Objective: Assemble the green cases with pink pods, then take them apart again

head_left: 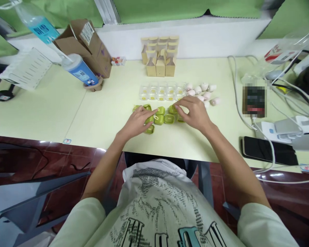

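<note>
Small olive-green cases, some with little loops, are grouped on the table in front of me. My left hand (pixel 137 122) lies over the left part of the group, palm down with fingers stretched out, and partly hides several pieces. Near its fingertips sit a green case with a pale loop (pixel 159 119) and an open green piece (pixel 169 119). My right hand (pixel 195 112) has its thumb and forefinger closed at a green case (pixel 172 109) on the right of the group. Another green piece (pixel 180 118) is half covered by that hand.
Behind the cases lies a clear tray (pixel 161 92) with yellow spots, beside several pale pink-white pieces (pixel 197 90). Open cardboard boxes (pixel 160 65) stand at the wall. A blue bottle (pixel 79 70) and brown carton (pixel 92 51) are left; cables and a black phone (pixel 269 151) are right.
</note>
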### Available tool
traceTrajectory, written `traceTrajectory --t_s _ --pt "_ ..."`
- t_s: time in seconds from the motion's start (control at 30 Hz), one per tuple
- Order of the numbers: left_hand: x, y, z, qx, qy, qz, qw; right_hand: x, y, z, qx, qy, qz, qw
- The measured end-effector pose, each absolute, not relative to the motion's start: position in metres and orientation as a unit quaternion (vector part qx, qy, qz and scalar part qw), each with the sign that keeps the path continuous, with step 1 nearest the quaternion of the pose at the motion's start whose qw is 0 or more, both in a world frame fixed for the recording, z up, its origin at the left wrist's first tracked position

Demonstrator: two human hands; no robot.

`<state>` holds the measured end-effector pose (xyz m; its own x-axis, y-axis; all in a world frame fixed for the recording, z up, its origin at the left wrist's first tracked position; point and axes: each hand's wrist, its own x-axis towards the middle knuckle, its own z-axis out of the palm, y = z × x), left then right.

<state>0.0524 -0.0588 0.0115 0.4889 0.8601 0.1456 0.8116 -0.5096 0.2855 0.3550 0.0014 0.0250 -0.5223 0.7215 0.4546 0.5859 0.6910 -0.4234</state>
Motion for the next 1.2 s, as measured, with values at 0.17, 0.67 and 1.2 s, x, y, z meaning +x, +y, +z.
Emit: traceTrajectory --t_s 0.17,0.67,1.2 --pt "0.049 -0.057 0.026 0.850 0.514 0.096 0.071 0.330 0.031 0.051 -0.366 -0.904 0.129 0.179" --pt "0.035 -0.098 0.012 0.822 0.490 0.290 0.022 0.283 0.049 0.050 -0.265 -0.952 0.146 -0.042" --pt "0.028 -0.113 -0.010 0.706 0.655 0.268 0.037 0.307 0.044 0.063 -0.266 -0.955 0.125 0.043"
